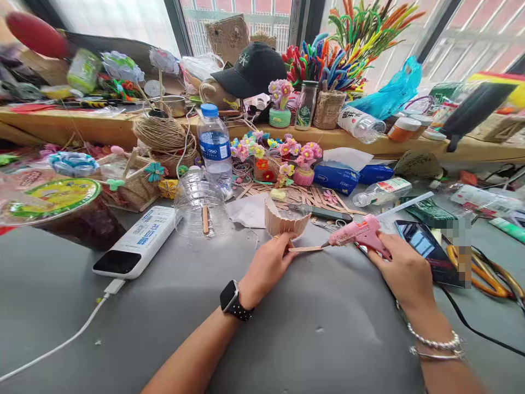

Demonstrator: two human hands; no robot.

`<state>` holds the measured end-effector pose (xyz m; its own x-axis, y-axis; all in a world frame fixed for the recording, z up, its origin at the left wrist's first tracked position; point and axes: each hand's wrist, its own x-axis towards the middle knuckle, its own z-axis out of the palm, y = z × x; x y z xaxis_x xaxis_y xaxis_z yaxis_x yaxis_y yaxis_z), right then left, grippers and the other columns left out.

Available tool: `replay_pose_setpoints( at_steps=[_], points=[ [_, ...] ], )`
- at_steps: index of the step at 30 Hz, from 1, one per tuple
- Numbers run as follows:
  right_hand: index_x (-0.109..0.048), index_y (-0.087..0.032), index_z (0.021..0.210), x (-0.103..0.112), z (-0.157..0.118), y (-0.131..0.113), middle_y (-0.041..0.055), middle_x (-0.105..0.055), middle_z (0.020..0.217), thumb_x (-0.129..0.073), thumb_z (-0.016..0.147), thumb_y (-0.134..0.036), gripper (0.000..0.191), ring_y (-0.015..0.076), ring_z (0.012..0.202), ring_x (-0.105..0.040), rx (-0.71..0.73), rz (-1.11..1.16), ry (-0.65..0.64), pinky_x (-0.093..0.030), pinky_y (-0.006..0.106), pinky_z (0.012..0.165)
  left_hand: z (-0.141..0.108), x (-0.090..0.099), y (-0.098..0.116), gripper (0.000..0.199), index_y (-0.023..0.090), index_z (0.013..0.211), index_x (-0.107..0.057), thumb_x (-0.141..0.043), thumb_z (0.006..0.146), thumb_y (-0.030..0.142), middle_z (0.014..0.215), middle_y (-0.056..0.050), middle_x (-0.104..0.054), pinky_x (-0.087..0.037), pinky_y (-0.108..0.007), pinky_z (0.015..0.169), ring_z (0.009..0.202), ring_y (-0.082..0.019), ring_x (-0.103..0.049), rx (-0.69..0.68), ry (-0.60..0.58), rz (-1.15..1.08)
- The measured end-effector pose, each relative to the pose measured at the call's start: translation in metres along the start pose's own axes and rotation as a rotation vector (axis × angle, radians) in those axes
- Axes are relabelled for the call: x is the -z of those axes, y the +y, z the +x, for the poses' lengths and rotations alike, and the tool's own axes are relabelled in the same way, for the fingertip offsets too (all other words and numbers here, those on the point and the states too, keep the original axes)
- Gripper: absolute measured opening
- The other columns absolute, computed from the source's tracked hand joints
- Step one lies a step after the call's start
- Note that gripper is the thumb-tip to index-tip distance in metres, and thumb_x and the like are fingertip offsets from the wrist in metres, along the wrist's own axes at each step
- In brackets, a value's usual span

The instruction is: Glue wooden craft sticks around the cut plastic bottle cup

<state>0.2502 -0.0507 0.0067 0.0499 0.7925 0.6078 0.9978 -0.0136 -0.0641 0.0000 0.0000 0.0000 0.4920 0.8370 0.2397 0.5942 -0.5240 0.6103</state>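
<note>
Nearest the lower edge of the frame, bare grey table (287, 350) spreads wide and smooth between the two forearms, the most open room in view. Just above it, at centre, the left hand (268, 265), a black watch on its wrist, pinches a thin flat wooden stick (305, 249) that lies level over the table. To the right, the right hand (404, 271), beaded bracelets on its wrist, is wrapped around the grip of a pink plastic glue gun (361, 234), whose nozzle tip touches the stick's right end. Right of that hand lies a glossy black phone (429, 249), with a dark cord trailing to the lower right edge.

Behind the stick stands a small round basket of upright sticks (285, 219), just beside the left fingers. Further left sit a ribbed clear plastic bottle half (200, 205) and a white power bank (137, 241), its cable running to the left edge. Beyond them, the upper half of the frame is crowded: a water bottle (214, 145), a twine spool (159, 134), a black cap (250, 68), fuzzy pipe-cleaner flowers (287, 148).
</note>
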Motion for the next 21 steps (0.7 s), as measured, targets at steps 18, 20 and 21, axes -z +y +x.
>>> replay_pose_setpoints(
  at_steps=[18, 20, 21],
  points=[
    [-0.059, -0.018, 0.089, 0.0008, -0.0020, 0.0028, 0.0040, -0.063, 0.083, -0.045, 0.079, -0.033, 0.023, 0.0139, 0.061, -0.055, -0.019, -0.077, -0.003, -0.035, 0.024, 0.048, 0.0021, -0.0004, 0.0003, 0.027, 0.016, 0.106, -0.049, -0.053, 0.079, 0.017, 0.085, -0.003, -0.064, -0.050, -0.030, 0.072, 0.080, -0.017, -0.061, -0.012, 0.037, 0.011],
    [-0.059, -0.018, 0.092, 0.0003, -0.0023, 0.0034, 0.0043, -0.063, 0.084, -0.046, 0.078, -0.032, 0.024, 0.0146, 0.063, -0.056, -0.020, -0.085, -0.001, -0.036, 0.024, 0.049, 0.0019, -0.0005, 0.0004, 0.027, 0.016, 0.105, -0.049, -0.053, 0.079, 0.017, 0.085, -0.003, -0.064, -0.050, -0.030, 0.072, 0.080, -0.017, -0.061, -0.013, 0.039, 0.017],
    [-0.059, -0.017, 0.093, 0.0000, -0.0024, 0.0036, 0.0046, -0.064, 0.084, -0.046, 0.078, -0.032, 0.025, 0.0150, 0.065, -0.056, -0.017, -0.091, 0.003, -0.036, 0.024, 0.050, 0.0018, -0.0006, 0.0006, 0.027, 0.016, 0.105, -0.049, -0.053, 0.079, 0.017, 0.085, -0.004, -0.064, -0.050, -0.030, 0.072, 0.080, -0.017, -0.061, -0.013, 0.038, 0.020]
  ],
)
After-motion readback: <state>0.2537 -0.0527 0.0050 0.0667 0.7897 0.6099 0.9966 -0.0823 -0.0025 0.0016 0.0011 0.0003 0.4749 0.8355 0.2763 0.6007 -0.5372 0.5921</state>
